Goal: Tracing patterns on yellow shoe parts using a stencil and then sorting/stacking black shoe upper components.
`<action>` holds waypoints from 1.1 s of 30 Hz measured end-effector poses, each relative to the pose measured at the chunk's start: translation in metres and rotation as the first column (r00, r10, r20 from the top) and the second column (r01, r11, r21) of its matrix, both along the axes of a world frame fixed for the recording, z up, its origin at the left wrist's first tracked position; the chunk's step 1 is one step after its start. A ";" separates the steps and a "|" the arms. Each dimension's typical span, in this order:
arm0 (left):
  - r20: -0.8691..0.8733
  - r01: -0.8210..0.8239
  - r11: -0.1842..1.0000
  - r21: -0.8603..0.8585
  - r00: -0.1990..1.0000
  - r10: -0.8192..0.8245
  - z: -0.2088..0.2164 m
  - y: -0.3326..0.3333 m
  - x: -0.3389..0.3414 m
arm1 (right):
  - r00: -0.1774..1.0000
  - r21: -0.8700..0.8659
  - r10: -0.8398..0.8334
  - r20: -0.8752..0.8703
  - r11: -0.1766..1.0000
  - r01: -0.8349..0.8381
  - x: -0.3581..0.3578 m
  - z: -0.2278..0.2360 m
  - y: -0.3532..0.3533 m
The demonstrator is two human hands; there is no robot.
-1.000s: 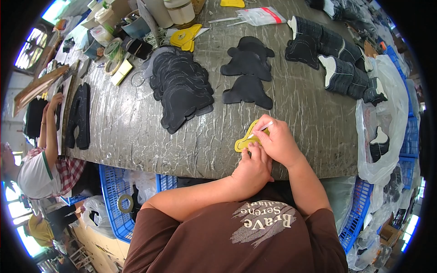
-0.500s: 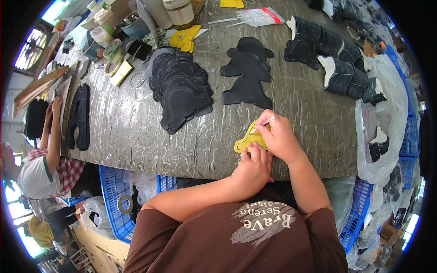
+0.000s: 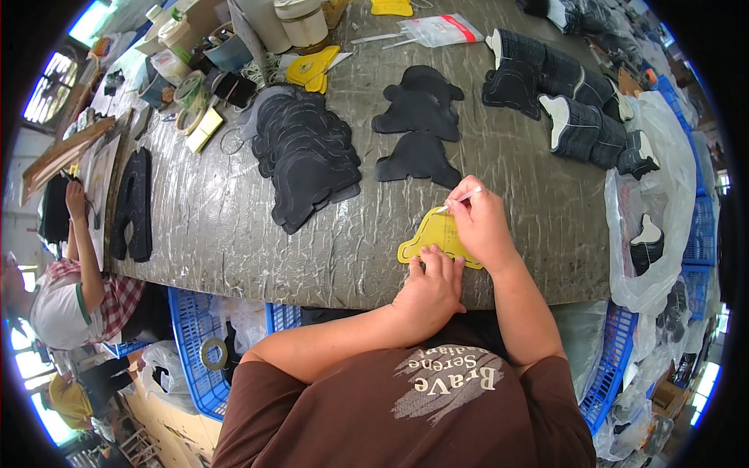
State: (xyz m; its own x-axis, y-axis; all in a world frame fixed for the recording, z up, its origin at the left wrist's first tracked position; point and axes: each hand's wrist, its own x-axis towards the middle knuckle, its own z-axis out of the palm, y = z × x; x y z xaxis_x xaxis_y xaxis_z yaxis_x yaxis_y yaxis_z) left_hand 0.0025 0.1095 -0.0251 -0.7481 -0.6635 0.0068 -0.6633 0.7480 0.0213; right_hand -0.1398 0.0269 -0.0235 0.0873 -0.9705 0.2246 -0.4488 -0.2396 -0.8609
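From here the desk (image 3: 203, 210) takes up most of the view, its far edge cut off at the top. A co-worker (image 3: 66, 312) sits at the left rim, hard to make out so near the edge. The clear bag (image 3: 677, 195) on the right creases too much to show everything in it. The black stack (image 3: 304, 156) overlaps so heavily that its lower pieces are mostly covered; the bundles (image 3: 585, 129) stand beyond, to the right.

The yellow template (image 3: 431, 230) lies on the desk just in front of the person, its lower right part under the hands; I can't tell what is beneath it. The left hand (image 3: 427, 287) rests on its near edge, fingers extended and slightly apart, gripping nothing; the palm is hidden. The right hand (image 3: 485, 230) has its fingers closed around a white pen (image 3: 471, 193), covering the middle of it, the tip at the template's upper edge.

Half a second ago the tip was lower on the template; the right hand has moved up, baring more yellow, while the left hand has stayed put.
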 end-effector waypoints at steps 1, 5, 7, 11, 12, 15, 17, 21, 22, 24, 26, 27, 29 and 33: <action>0.002 0.000 1.000 0.001 1.000 0.000 0.000 0.000 0.000 | 1.000 -0.011 -0.012 -0.027 1.000 0.012 0.000 -0.001 0.000; 0.009 -0.008 1.000 0.004 1.000 0.008 0.000 0.000 0.001 | 0.996 0.080 -0.078 -0.030 0.994 0.080 -0.003 0.001 0.000; 0.013 -0.002 1.000 0.005 1.000 0.001 0.001 0.000 0.000 | 0.995 0.087 -0.096 -0.011 0.992 0.096 -0.006 0.000 0.002; 0.016 -0.003 1.000 0.000 1.000 0.003 0.002 0.000 0.000 | 0.994 0.037 -0.100 -0.045 0.994 0.101 -0.007 -0.003 0.004; 0.019 -0.001 1.000 -0.001 1.000 0.001 0.003 0.000 0.000 | 0.994 0.037 -0.103 -0.046 0.994 0.105 -0.007 -0.003 0.004; 0.022 0.002 1.000 -0.003 1.000 -0.002 0.001 0.000 0.000 | 0.995 -0.010 -0.077 -0.062 0.997 0.076 -0.009 -0.003 0.004; 0.023 -0.003 1.000 -0.005 1.000 0.003 0.000 -0.001 0.001 | 0.995 0.018 -0.096 -0.033 0.995 0.097 -0.011 -0.006 0.005; 0.011 0.001 1.000 0.015 1.000 -0.001 0.003 0.000 0.000 | 0.993 -0.001 -0.112 -0.029 0.994 0.112 -0.016 -0.006 0.008; 0.009 -0.003 1.000 0.018 1.000 0.002 0.004 0.000 0.000 | 0.992 0.002 -0.116 -0.040 0.993 0.116 -0.017 -0.006 0.009; 0.007 -0.005 1.000 0.028 1.000 0.004 0.004 0.000 0.000 | 0.991 0.004 -0.122 -0.051 0.993 0.122 -0.019 -0.007 0.011; 0.003 -0.008 0.999 0.037 1.000 0.007 0.003 -0.001 0.000 | 0.987 0.057 -0.159 -0.009 0.986 0.160 -0.021 -0.008 0.016; 0.002 -0.009 0.999 0.035 1.000 0.009 0.003 -0.001 0.000 | 0.987 0.056 -0.160 -0.011 0.985 0.161 -0.022 -0.008 0.019; 0.000 -0.010 0.999 0.033 1.000 0.010 0.002 0.000 0.000 | 0.982 0.056 -0.187 0.018 0.981 0.186 -0.022 -0.008 0.025; 0.006 -0.008 0.999 0.031 1.000 0.008 0.001 0.000 0.000 | 0.977 -0.039 -0.202 0.068 0.978 0.204 -0.023 -0.020 0.035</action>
State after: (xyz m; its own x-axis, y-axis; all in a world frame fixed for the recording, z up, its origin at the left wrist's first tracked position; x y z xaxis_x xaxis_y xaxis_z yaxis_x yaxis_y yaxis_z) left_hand 0.0022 0.1097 -0.0237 -0.7426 -0.6695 -0.0181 -0.6696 0.7416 0.0410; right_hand -0.1627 0.0621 -0.0437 -0.1263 -0.9552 0.2677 -0.4370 -0.1886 -0.8794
